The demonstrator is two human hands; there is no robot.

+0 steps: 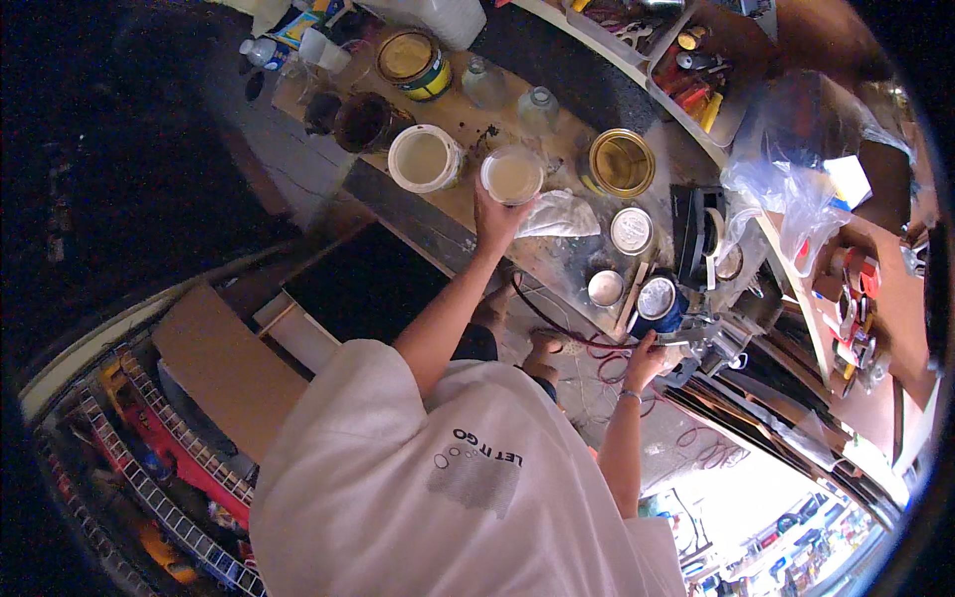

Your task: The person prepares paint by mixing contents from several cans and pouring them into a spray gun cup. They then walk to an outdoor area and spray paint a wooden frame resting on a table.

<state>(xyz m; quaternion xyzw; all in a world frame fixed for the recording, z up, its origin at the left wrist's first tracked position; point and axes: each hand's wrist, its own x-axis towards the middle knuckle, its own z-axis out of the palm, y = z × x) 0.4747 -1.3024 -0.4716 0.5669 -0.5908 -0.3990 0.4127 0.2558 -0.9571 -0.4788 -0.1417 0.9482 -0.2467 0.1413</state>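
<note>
My left hand [494, 221] is closed round a clear cup [512, 176] of beige liquid, over the workbench. Just left of it stands a white bucket [425, 159] with similar liquid inside. A crumpled white cloth [562, 215] lies beside my left hand. At the bench's right end, my right hand [645, 366] grips what looks like a metal spray gun [708, 343], partly lost among the clutter behind it. Near that hand are a blue can [657, 298] with a whitish top and a small container [605, 289] of pale liquid. A flat stick [637, 294] lies between them.
An open gold-coloured can [623, 164] and a white-lidded tin [631, 231] stand on the bench. Farther back are a yellow-and-black can [412, 66], a dark pot [366, 122] and a glass bottle [538, 109]. A dark hose [547, 316] hangs below the bench edge.
</note>
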